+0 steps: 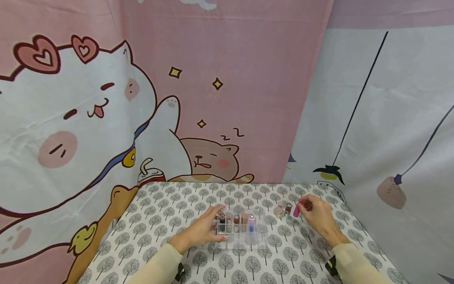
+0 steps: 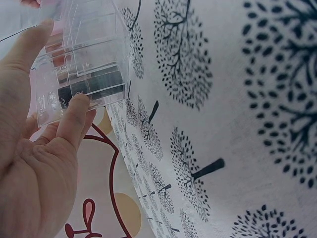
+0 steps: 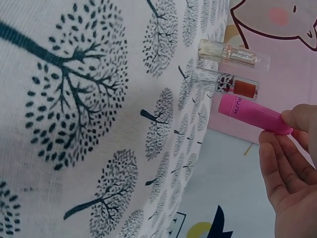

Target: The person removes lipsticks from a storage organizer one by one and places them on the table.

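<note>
We see pale cream sleeves, the left sleeve [image 1: 157, 264] left of bottom centre, the right sleeve [image 1: 356, 264] at lower right. A black left wrist piece [image 1: 180, 271] and black right wrist piece [image 1: 331, 265], the latter marked yellow-green, edge the cuffs. Both grips [image 1: 200, 230] are bare.

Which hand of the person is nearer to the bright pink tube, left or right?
Right. The right hand pinches the bright pink tube near its upper end; the left hand is farther off, gripping the left end of the clear case.
</note>
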Tool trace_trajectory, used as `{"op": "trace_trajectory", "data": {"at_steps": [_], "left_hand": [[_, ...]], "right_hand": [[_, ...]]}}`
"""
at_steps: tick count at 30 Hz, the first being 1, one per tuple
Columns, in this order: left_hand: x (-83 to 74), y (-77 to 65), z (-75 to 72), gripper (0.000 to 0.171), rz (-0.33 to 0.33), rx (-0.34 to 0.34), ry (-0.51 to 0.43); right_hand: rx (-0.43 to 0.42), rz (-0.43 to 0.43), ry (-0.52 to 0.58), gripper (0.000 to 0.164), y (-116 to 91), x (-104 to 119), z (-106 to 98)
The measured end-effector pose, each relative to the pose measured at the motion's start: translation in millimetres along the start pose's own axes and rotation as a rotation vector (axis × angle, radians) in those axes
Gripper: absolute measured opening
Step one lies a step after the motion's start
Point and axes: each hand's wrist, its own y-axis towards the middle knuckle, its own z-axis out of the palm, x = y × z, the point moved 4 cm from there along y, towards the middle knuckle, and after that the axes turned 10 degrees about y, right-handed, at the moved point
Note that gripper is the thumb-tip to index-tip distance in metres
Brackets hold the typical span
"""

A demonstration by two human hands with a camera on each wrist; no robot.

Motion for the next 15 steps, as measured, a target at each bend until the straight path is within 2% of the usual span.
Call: {"op": "trace_trajectory", "data": {"at_steps": [7,15], "left_hand": [[0.1,-0.5,0.1,0.118,0.003,-0.001,0.005],[0.8,-0.9,0.7,0.118,0.002,-0.006,0.014]], "right_hand": [[-0.018,-0.019,-0.025,0.019,-1.0,-7.3,7.5],[-0.001,0.021,-0.011,0.019,-0.2,-15.8,13.7]]}}
